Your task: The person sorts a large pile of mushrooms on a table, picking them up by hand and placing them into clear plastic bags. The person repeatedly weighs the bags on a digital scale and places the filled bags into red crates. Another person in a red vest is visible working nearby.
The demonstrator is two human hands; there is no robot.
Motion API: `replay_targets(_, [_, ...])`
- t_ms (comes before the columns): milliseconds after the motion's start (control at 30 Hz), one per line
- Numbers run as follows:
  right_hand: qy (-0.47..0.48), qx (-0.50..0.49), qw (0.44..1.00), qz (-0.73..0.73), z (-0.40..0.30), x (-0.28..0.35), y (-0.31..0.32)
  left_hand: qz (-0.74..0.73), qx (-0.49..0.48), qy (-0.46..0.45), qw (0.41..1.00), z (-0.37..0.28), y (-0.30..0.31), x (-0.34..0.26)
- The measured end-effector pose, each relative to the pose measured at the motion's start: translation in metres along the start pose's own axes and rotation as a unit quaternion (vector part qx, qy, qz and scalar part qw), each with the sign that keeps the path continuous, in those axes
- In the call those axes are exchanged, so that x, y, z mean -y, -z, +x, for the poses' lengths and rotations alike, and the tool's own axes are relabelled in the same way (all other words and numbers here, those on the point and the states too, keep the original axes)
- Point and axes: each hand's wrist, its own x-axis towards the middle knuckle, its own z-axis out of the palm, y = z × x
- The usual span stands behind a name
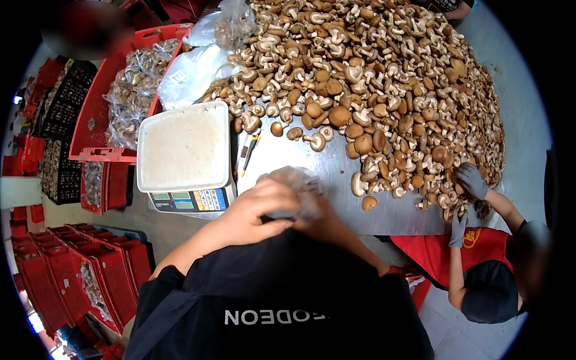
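My left hand (270,202) curls its fingers around a clear plastic bag (299,177) at the front of the steel table (279,153). On the bag's other side is my right hand (319,218), blurred and partly covered by the left, also gripping it. The bag's contents are too blurred to make out. Just beyond my hands, loose shiitake mushrooms (317,141) lie at the edge of a large heap (396,85). Left of the bag lies a yellow-and-black utility knife (249,155), beside a digital scale (184,146) whose pan holds nothing.
A red plastic crate (96,103) with bagged mushrooms (130,96) stands behind the scale. Flat plastic bags (193,76) and a filled bag (234,29) lie near it. Stacked red crates (108,270) occupy the left floor. At right, a co-worker's gloved hands (471,180) touch the heap.
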Motion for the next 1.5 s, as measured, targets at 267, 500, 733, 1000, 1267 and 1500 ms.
replay_targets(267, [0.137, 0.048, 0.984, -0.104, 0.039, 0.033, 0.008, 0.104, -0.008, 0.008, 0.994, 0.014, -0.05, 0.086])
replay_targets(500, [0.021, -0.234, 0.971, 0.04, 0.046, 0.003, 0.054, -0.035, -0.26, 0.344, 0.901, 0.064, 0.042, 0.08])
replay_targets(733, [-0.169, -0.247, 0.954, 0.009, 0.058, -0.057, 0.098, 0.327, -0.404, 0.039, 0.854, 0.187, 0.214, 0.16])
replay_targets(1000, [-0.097, -0.297, 0.944, -0.103, 0.137, -0.047, 0.134, 0.127, -0.327, 0.24, 0.905, 0.319, 0.283, 0.309])
replay_targets(1267, [-0.002, -0.176, 0.845, -0.505, 0.184, -0.08, 0.111, 0.177, -0.385, 0.151, 0.893, 0.257, 0.113, 0.217])
replay_targets(1500, [0.029, -0.168, 0.877, -0.448, 0.1, -0.106, 0.043, 0.318, -0.055, 0.105, 0.941, 0.148, -0.059, 0.203])
